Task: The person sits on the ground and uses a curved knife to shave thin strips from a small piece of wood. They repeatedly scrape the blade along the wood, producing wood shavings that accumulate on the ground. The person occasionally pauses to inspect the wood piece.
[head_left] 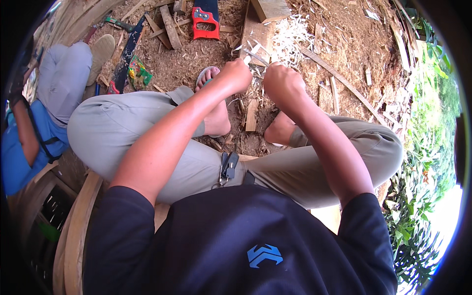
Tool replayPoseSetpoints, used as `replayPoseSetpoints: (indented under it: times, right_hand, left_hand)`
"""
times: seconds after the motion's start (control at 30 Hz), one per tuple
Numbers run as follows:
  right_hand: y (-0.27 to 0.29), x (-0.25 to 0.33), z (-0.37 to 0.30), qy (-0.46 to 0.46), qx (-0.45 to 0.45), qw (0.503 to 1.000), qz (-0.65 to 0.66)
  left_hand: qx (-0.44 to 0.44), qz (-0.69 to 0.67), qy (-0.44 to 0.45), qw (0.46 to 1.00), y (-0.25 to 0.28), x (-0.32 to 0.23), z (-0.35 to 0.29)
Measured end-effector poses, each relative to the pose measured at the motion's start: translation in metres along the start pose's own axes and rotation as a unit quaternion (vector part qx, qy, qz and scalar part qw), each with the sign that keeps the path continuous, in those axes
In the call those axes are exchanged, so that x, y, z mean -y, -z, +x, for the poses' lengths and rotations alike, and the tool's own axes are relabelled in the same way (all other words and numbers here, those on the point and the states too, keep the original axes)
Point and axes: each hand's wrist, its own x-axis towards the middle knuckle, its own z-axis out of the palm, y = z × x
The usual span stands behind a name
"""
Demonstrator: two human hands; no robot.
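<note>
Both my hands are out in front of me above the ground, between my feet. My left hand is closed on a short pale wood stick, whose end sticks out past the fingers. My right hand grips a knife, its handle hidden inside the fist. The thin knife blade points up and left, crossing the stick close to my left fingers. Beyond them lies a thick wooden board with a wood block on it. White shavings are heaped beside the board.
A handsaw with a red handle lies ahead; another dark-bladed saw is left, near a green-handled tool and a colourful wrapper. A co-worker in blue sits at far left. A long wood strip and plants are right.
</note>
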Motion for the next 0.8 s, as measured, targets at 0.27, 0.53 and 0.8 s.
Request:
replayPoseSetpoints:
  times: [0.27, 0.53, 0.8]
  right_hand:
    - [-0.014, 0.022, 0.015, -0.084, -0.026, 0.995, -0.042]
    - [-0.036, 0.002, 0.045, -0.07, -0.064, 0.994, -0.056]
    - [-0.017, -0.02, 0.04, -0.036, 0.02, 0.999, 0.029]
  left_hand:
    - [-0.01, -0.042, 0.046, 0.998, 0.012, -0.009, -0.011]
    - [-0.03, -0.11, 0.096, 0.989, 0.005, -0.009, -0.006]
    - [0.008, -0.138, 0.107, 0.985, 0.01, -0.005, -0.003]
